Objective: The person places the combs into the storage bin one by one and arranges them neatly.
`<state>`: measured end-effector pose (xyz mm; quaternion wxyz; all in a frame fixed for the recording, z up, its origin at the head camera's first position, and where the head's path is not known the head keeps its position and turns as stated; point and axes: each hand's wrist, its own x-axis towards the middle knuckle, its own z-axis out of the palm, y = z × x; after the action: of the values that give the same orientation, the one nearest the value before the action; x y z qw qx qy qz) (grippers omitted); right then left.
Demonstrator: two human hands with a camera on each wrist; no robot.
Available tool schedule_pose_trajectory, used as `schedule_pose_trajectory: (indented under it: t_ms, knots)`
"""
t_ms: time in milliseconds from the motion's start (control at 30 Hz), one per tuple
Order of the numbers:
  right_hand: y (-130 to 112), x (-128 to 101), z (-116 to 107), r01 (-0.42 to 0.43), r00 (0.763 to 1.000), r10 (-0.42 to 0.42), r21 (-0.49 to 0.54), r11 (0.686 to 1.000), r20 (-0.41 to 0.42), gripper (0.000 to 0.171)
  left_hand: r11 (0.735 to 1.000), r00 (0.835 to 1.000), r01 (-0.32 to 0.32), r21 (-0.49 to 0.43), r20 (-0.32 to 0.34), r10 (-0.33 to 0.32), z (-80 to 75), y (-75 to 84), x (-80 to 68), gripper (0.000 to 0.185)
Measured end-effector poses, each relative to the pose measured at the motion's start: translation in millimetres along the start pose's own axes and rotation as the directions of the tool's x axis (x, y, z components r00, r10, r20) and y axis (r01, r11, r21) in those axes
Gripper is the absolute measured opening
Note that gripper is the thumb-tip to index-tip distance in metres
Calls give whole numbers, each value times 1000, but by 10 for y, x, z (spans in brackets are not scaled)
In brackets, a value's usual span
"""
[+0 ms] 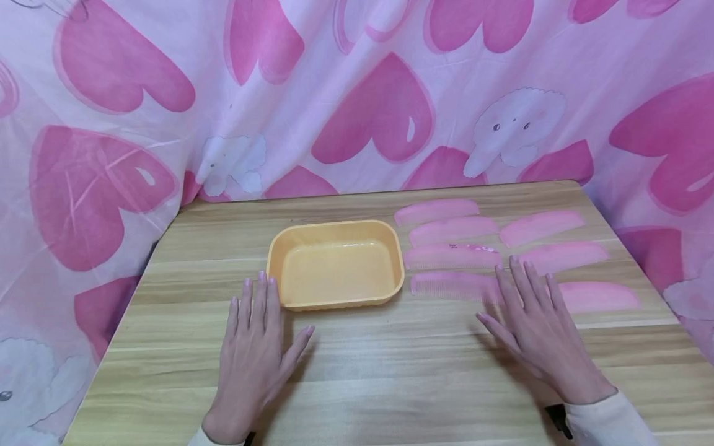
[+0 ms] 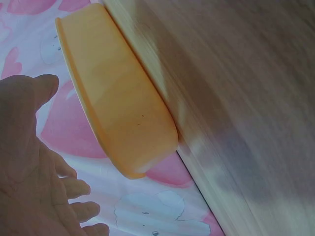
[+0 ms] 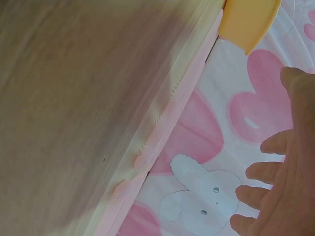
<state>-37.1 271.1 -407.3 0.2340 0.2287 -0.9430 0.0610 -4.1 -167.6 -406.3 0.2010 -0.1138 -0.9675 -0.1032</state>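
Observation:
My left hand (image 1: 281,319) lies flat, palm down, on the wooden table (image 1: 390,371), its fingertips just left of an empty orange tray (image 1: 340,301). On the other side, my right hand (image 1: 493,297) also rests flat with fingers spread. Its fingertips reach the end of the nearest pink comb (image 1: 453,286). Several pink combs lie in two columns to the right of the tray. Neither hand holds anything. The left wrist view shows the tray (image 2: 118,98) from the side beside my open left hand (image 2: 34,187). The right wrist view shows my open right hand (image 3: 285,187) and the combs (image 3: 147,152) edge-on.
A pink cloth with hearts and cartoon animals (image 1: 368,105) hangs behind and around the table. The table's far edge runs just behind the tray and combs. Bare wood stretches between my two hands along the near side.

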Motion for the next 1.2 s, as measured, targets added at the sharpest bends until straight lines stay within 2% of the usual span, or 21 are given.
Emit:
schedule_pose_trajectory:
  t_ms: [267, 500, 700, 800, 933, 1067, 1200]
  knots:
    - [28, -23, -26, -16, 999, 16, 15, 1000, 37, 89, 1000, 999, 6, 5, 34, -6, -38, -4, 1, 94]
    - [62, -19, -39, 5, 1000, -5, 10, 1000, 24, 88, 1000, 999, 9, -4, 49, -9, -93, -24, 34, 92]
    - [110, 10, -53, -4, 997, 0, 54, 999, 74, 89, 999, 998, 24, -23, 63, -23, -117, -59, 78, 90]
    - [135, 45, -54, 13, 998, -17, 58, 998, 67, 90, 999, 999, 21, -31, 44, -20, -119, -90, 125, 88]
    - [155, 106, -53, 62, 998, -63, 53, 997, 15, 89, 997, 1000, 22, -70, -3, -22, -142, -130, 205, 82]
    - [184, 177, -51, 107, 994, -107, 86, 991, -11, 86, 986, 995, 99, -136, 17, -98, -185, -162, 274, 74]
    - [226, 247, -39, 123, 992, -126, 149, 981, 5, 85, 967, 984, 176, -185, 57, -168, -215, -210, 348, 66]
